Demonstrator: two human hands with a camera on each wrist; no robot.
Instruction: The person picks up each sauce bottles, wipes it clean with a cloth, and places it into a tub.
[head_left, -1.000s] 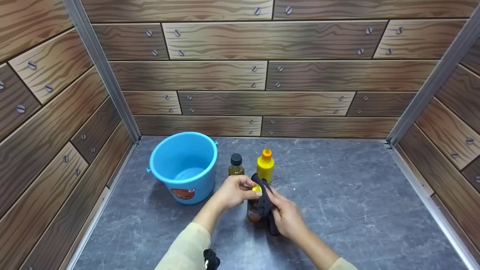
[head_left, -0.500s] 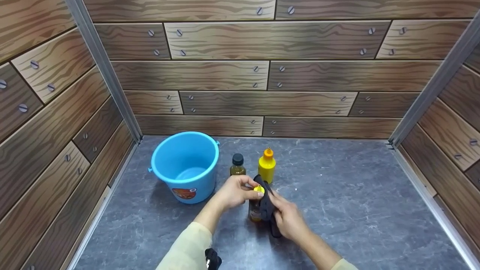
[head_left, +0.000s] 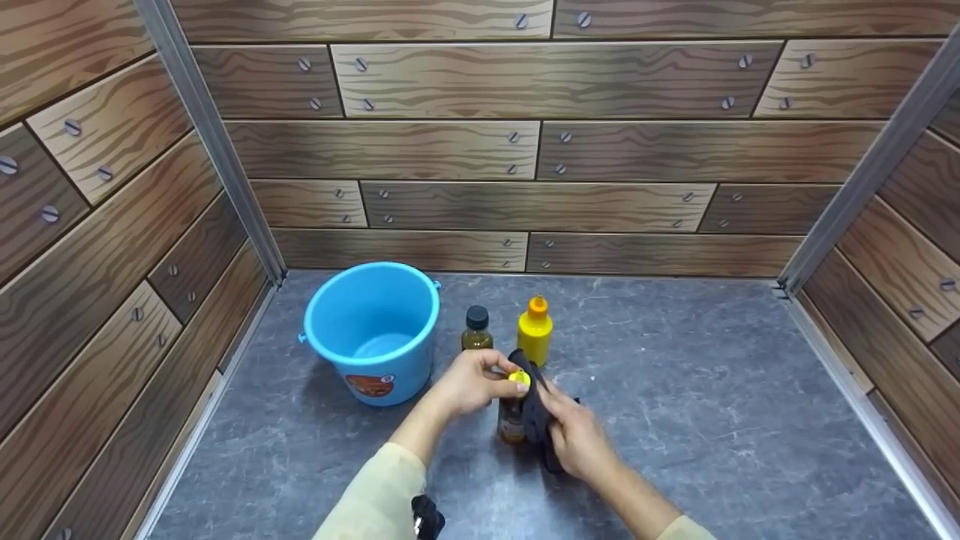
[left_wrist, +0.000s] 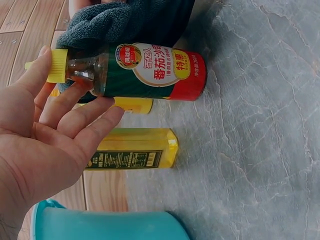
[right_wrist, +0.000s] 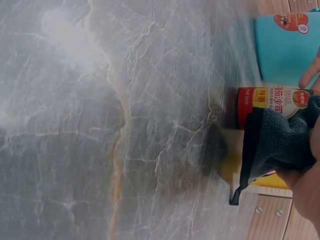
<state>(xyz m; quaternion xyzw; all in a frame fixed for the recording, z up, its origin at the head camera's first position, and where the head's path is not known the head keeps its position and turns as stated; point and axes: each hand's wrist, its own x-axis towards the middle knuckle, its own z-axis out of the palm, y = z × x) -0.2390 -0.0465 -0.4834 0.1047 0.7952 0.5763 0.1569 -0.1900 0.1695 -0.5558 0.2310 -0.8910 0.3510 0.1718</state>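
The left hand (head_left: 469,384) gripped the neck of the sauce bottle (head_left: 512,420) just under its yellow cap (head_left: 517,377), thumb on one side and fingertips (left_wrist: 107,112) on the other, as the left wrist view showed plainly. The bottle stood upright on the grey desk (head_left: 712,405), between the two hands, and carried a red, yellow and white label (printed characters, not legible enough to report). The right hand (head_left: 577,439) clasped a dark cloth (head_left: 534,409) and pressed it against the side of the bottle facing that hand; the cloth wrapped part of the bottle's body and one corner hung loose toward the desk. Just beyond the hands stood two further bottles, close together: a small amber bottle with a black cap (head_left: 476,328) on the left hand's side, and a yellow squeeze bottle with an orange tip (head_left: 534,331) on the right hand's side. A blue bucket (head_left: 373,330) stood near the left hand, on its outer side, upright, with a sticker on its wall. Pale sleeves covered both forearms. Wood-patterned panels (head_left: 525,150) enclosed the desk on three sides.
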